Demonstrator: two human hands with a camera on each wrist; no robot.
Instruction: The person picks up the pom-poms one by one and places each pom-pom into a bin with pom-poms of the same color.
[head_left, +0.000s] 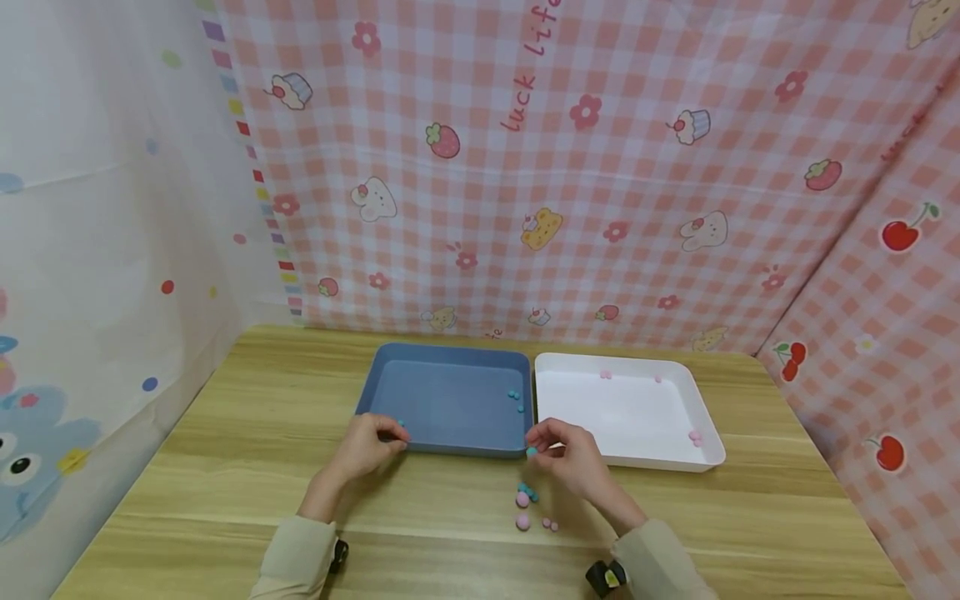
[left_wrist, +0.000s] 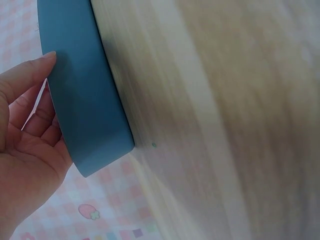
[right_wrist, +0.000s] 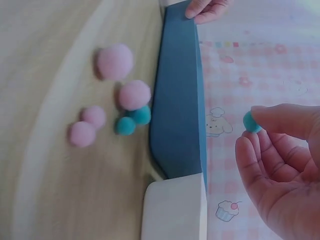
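While the loose heap of small fuzzy pompoms (head_left: pixel 528 504), pink and teal, lies on the pale wooden table (head_left: pixel 225 467) nearest the person, just short of the near wall of the shallow blue plastic tray (head_left: pixel 450 398), the right hand (head_left: pixel 570 454) is lifted beyond that heap at the tray's near right corner. It pinches one small teal pompom (right_wrist: pixel 250 122) between thumb and forefinger tip, the other fingers loosely curled; in the right wrist view the ball shows at about the height of the tray's rim. The left hand (head_left: pixel 371 442) is at the tray's near left corner, its thumb lying along the outer wall with the fingers behind it, so it steadies the tray with a light hold rather than a clench.

Judging from the few teal balls (head_left: pixel 516 400) already lying inside the blue tray near its right wall, the held ball belongs there too. To do this well, the pinch should carry clear over the rim before opening, low enough that so light a ball does not bounce out, while the left hand keeps the tray from sliding.

Just right of the blue tray, touching or nearly so, stands a white plastic tray (head_left: pixel 705 417) holding a few pink pompoms (head_left: pixel 695 435). Behind both hangs a pink checked cloth (head_left: pixel 600 167).
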